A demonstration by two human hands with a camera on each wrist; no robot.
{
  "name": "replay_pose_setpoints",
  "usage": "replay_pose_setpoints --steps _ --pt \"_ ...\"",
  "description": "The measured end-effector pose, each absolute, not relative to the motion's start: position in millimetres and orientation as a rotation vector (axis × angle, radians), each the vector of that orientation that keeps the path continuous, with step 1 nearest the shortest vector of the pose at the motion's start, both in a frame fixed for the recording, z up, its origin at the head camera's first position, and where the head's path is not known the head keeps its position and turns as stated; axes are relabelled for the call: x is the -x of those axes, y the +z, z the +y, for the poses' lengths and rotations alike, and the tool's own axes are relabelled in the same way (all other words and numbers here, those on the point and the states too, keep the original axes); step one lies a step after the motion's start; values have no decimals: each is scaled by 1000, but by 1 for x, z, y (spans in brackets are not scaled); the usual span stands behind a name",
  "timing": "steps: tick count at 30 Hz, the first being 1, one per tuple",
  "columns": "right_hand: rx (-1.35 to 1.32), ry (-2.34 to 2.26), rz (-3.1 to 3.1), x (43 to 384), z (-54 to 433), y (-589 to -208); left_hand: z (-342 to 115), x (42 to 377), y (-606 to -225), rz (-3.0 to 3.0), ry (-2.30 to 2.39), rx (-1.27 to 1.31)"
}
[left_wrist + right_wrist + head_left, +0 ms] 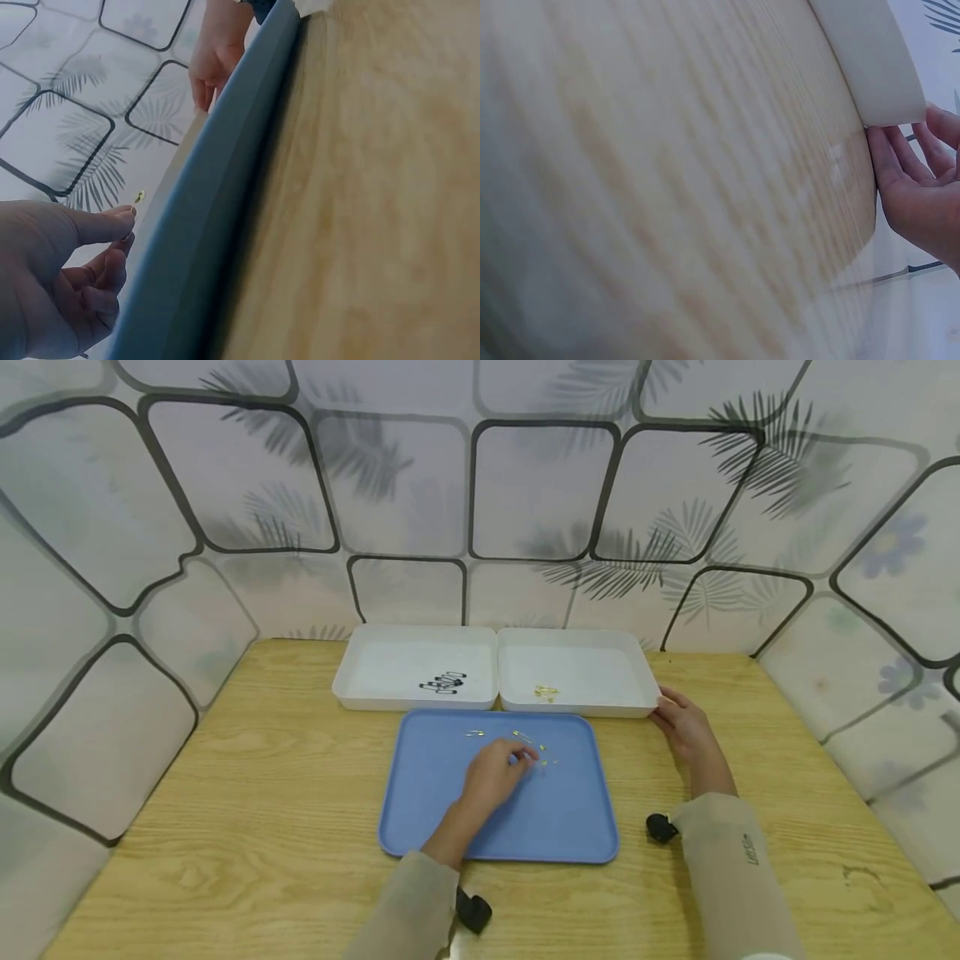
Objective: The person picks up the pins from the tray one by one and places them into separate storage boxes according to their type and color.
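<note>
My left hand (495, 775) is over the blue tray (427, 827), thumb and forefinger pinching a small gold safety pin (139, 196), whose end sticks out past the fingertips. Gold safety pins lie on the blue tray, one (475, 733) near its back edge and another (522, 737) just beyond the left hand. At the front right corner of the right white tray (600, 703), my right hand (684, 727) grips the wall; the right wrist view shows thumb and fingers about that corner. A few gold safety pins (546, 692) lie inside this tray.
Touching the right white tray is a left white tray (375, 672) with several black safety pins (444, 682). Both stand behind the blue tray on a wooden table (262, 785). A patterned wall covering (405, 485) closes off the back and sides.
</note>
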State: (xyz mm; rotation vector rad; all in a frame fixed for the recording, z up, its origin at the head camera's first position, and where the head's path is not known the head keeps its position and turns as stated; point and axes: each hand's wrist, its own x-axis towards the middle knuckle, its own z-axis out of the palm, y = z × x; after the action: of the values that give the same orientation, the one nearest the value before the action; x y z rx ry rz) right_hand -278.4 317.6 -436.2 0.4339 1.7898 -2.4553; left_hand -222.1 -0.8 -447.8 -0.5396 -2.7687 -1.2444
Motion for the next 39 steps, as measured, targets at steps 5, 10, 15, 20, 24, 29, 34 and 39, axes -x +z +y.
replay_pose_setpoints --steps 5,10,15,20,24,29,34,39 --pt "-431 -2469 1773 277 317 -436 1 227 -441 -2775 -1247 512" --pt "-413 -2479 1772 277 318 -436 3 236 -430 -2746 -1204 523" --pt "-399 -2488 1772 276 319 -437 7 245 -417 -2754 -1186 552" --pt "-380 -2477 1788 276 319 -438 12 258 -407 -2758 -1195 577" --pt "-371 -2467 1802 276 319 -438 16 269 -395 -2745 -1176 585" --pt "-385 -2460 1812 276 319 -439 22 284 -381 -2752 -1146 582" --pt "-391 -2447 1828 276 319 -439 29 305 -375 -2770 -1151 564" --pt "-395 -2457 1818 277 320 -439 37 328 -376 -2817 -1195 492"
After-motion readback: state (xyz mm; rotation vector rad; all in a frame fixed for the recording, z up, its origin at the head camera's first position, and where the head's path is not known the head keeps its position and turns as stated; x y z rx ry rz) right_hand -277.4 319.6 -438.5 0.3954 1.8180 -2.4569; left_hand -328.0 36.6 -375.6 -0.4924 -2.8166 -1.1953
